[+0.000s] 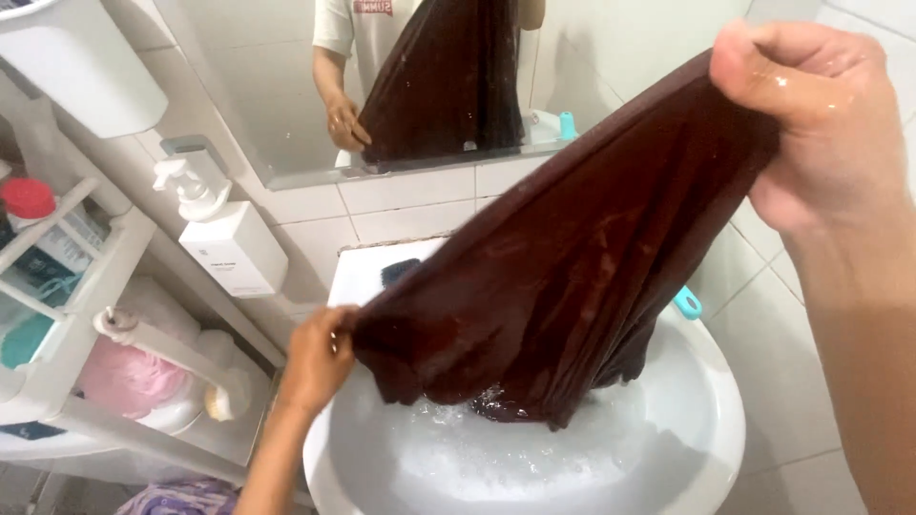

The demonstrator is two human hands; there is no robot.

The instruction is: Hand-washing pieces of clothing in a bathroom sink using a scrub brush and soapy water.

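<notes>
A: Here, where is the cloth (572, 277)?
B: Stretched above the sink (711, 458), its lower end in suds.
A: And your fingers?
B: Your left hand (317, 358) and right hand (821, 124) are both closed on its edges.

White square pump bottle (232, 246) with a small dark label stands against the wall tiles, left of the sink. 1 red-capped container (38, 217) with a teal-and-white label sits on the white shelf rack (91, 286) at far left, partly hidden.
</notes>
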